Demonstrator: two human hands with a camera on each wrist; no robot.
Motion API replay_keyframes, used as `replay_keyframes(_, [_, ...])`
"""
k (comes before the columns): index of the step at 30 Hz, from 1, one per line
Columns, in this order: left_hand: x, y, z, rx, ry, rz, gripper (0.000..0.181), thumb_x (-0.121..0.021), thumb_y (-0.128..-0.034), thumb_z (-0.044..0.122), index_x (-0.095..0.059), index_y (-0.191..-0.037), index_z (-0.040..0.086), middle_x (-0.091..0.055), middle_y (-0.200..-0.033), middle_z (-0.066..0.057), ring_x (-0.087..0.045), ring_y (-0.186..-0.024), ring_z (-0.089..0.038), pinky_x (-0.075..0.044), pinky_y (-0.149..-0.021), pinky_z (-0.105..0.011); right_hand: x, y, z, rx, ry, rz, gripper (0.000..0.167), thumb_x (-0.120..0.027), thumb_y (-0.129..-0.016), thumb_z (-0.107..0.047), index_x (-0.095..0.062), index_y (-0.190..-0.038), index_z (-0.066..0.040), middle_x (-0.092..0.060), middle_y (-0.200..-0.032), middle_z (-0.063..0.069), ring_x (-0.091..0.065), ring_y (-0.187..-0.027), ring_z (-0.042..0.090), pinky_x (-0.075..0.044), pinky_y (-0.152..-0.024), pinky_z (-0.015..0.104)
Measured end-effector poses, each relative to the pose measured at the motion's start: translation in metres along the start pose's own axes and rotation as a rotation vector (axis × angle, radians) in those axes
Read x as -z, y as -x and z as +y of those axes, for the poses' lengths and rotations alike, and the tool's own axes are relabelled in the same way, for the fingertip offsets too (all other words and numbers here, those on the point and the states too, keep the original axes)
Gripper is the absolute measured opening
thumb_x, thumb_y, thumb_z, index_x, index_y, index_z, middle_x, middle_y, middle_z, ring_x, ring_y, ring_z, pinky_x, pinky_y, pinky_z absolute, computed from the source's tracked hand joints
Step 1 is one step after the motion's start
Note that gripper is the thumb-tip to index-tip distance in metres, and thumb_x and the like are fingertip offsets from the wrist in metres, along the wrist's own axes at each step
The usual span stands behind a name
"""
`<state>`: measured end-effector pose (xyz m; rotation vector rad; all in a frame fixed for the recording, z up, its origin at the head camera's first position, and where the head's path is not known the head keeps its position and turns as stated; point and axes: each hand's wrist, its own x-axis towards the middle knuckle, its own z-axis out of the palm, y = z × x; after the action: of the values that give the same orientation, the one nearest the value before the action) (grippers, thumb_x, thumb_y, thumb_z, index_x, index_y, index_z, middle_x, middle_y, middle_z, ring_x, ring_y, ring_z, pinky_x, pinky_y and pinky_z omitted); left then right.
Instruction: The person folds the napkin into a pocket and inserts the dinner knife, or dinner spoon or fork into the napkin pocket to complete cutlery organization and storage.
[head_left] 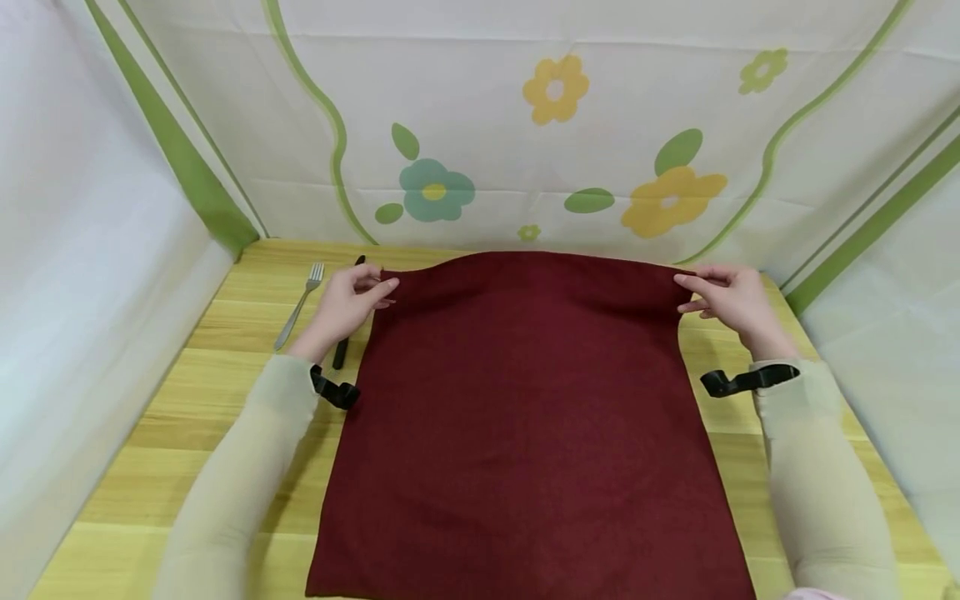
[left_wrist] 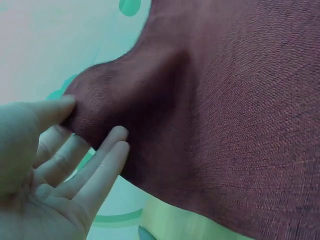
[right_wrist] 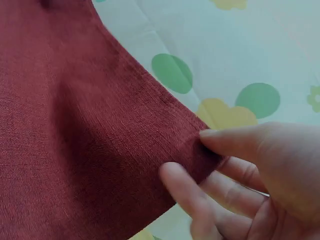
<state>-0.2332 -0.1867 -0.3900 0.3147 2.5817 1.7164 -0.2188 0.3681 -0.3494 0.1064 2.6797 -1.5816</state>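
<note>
A dark red cloth (head_left: 525, 417) spreads across the middle of the head view, its far edge lifted off the table. My left hand (head_left: 351, 302) pinches the far left corner between thumb and fingers. At the far right corner, my right hand (head_left: 727, 302) pinches the cloth the same way. In the left wrist view the cloth (left_wrist: 240, 110) sags in a fold beside the left hand (left_wrist: 60, 155). The right wrist view shows the right thumb on top of the cloth (right_wrist: 115, 135) corner, with fingers of the right hand (right_wrist: 260, 175) beneath and beside it.
Left of the cloth, a fork (head_left: 302, 304) lies on the wooden table (head_left: 180, 417). A black-handled utensil (head_left: 341, 353) lies partly behind the left hand, its kind hidden. A white flowered curtain (head_left: 495, 125) stands behind the table, with white sheets at both sides.
</note>
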Motion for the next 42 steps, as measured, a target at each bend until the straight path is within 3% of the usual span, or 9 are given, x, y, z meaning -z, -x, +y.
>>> replay_keyframes(6, [0.007, -0.001, 0.007, -0.052, 0.007, 0.105, 0.033, -0.062, -0.1044, 0.021, -0.066, -0.130, 0.000, -0.070, -0.100, -0.023, -0.071, -0.078, -0.033, -0.060, -0.074, -0.039, 0.005, 0.003, -0.002, -0.025, -0.326, -0.009, 0.029, -0.071, -0.098, -0.021, -0.063, -0.115, 0.000, -0.059, -0.104, 0.005, -0.075, -0.078, 0.019, -0.060, -0.072, 0.031])
replay_keyframes(9, [0.009, -0.007, 0.010, -0.052, 0.019, 0.133, 0.030, -0.062, -0.1043, 0.021, -0.068, -0.128, 0.004, -0.072, -0.101, -0.018, -0.071, -0.081, -0.032, -0.059, -0.075, -0.037, 0.005, 0.000, -0.005, -0.011, -0.406, 0.001, 0.026, -0.072, -0.097, -0.019, -0.063, -0.111, 0.001, -0.059, -0.103, 0.008, -0.076, -0.079, 0.020, -0.060, -0.073, 0.031])
replay_keyframes(15, [0.010, -0.022, 0.012, -0.060, 0.006, 0.144, 0.028, -0.061, -0.1048, 0.021, -0.068, -0.126, 0.004, -0.069, -0.116, -0.016, -0.069, -0.100, -0.027, -0.055, -0.090, -0.036, -0.001, -0.014, -0.011, 0.010, -0.441, 0.046, 0.035, -0.074, -0.095, -0.019, -0.057, -0.113, 0.005, -0.065, -0.107, 0.007, -0.075, -0.085, 0.018, -0.058, -0.080, 0.029])
replay_keyframes(19, [0.011, -0.031, 0.010, -0.061, -0.067, 0.157, 0.028, -0.059, -0.1057, 0.023, -0.068, -0.126, 0.006, -0.068, -0.115, -0.013, -0.067, -0.103, -0.025, -0.054, -0.091, -0.038, -0.006, -0.026, -0.013, -0.002, -0.388, 0.069, 0.038, -0.074, -0.096, -0.022, -0.055, -0.115, 0.005, -0.063, -0.112, 0.009, -0.075, -0.088, 0.016, -0.057, -0.084, 0.028])
replay_keyframes(23, [0.014, -0.042, 0.014, -0.075, -0.082, 0.168, 0.027, -0.057, -0.1062, 0.020, -0.068, -0.125, 0.003, -0.066, -0.116, -0.014, -0.065, -0.104, -0.026, -0.053, -0.090, -0.036, -0.011, -0.035, -0.019, -0.016, -0.353, 0.110, 0.041, -0.074, -0.095, -0.026, -0.054, -0.116, 0.002, -0.058, -0.118, 0.012, -0.074, -0.092, 0.013, -0.055, -0.088, 0.028])
replay_keyframes(29, [0.022, -0.060, 0.027, -0.097, -0.114, 0.225, 0.025, -0.059, -0.1044, 0.016, -0.069, -0.120, 0.000, -0.065, -0.117, -0.014, -0.063, -0.105, -0.024, -0.051, -0.089, -0.032, -0.018, -0.049, -0.034, 0.039, -0.473, 0.232, 0.030, -0.080, -0.090, -0.016, -0.061, -0.103, 0.002, -0.067, -0.100, 0.008, -0.074, -0.090, 0.015, -0.056, -0.084, 0.027])
replay_keyframes(32, [0.026, -0.068, 0.036, -0.117, -0.077, 0.245, 0.024, -0.060, -0.1040, 0.017, -0.067, -0.118, 0.000, -0.063, -0.118, -0.010, -0.061, -0.108, -0.021, -0.049, -0.092, -0.031, -0.019, -0.055, -0.043, 0.099, -0.551, 0.304, 0.022, -0.083, -0.086, -0.010, -0.065, -0.094, 0.000, -0.069, -0.090, 0.006, -0.074, -0.087, 0.016, -0.057, -0.082, 0.025])
replay_keyframes(37, [0.028, -0.075, 0.052, -0.191, 0.065, 0.285, 0.020, -0.060, -0.1038, 0.015, -0.064, -0.116, -0.001, -0.057, -0.113, -0.004, -0.059, -0.111, -0.022, -0.047, -0.095, -0.030, -0.018, -0.059, -0.054, 0.197, -0.637, 0.403, 0.018, -0.084, -0.082, -0.004, -0.068, -0.087, 0.000, -0.069, -0.085, 0.005, -0.073, -0.081, 0.017, -0.057, -0.080, 0.024])
replay_keyframes(42, [0.024, -0.073, 0.047, -0.223, 0.097, 0.290, 0.023, -0.059, -0.1028, 0.007, -0.062, -0.118, -0.009, -0.058, -0.114, -0.009, -0.058, -0.114, -0.022, -0.045, -0.103, -0.030, -0.017, -0.055, -0.050, 0.214, -0.631, 0.384, 0.017, -0.084, -0.082, -0.004, -0.070, -0.088, 0.002, -0.070, -0.083, 0.005, -0.073, -0.081, 0.016, -0.057, -0.079, 0.024])
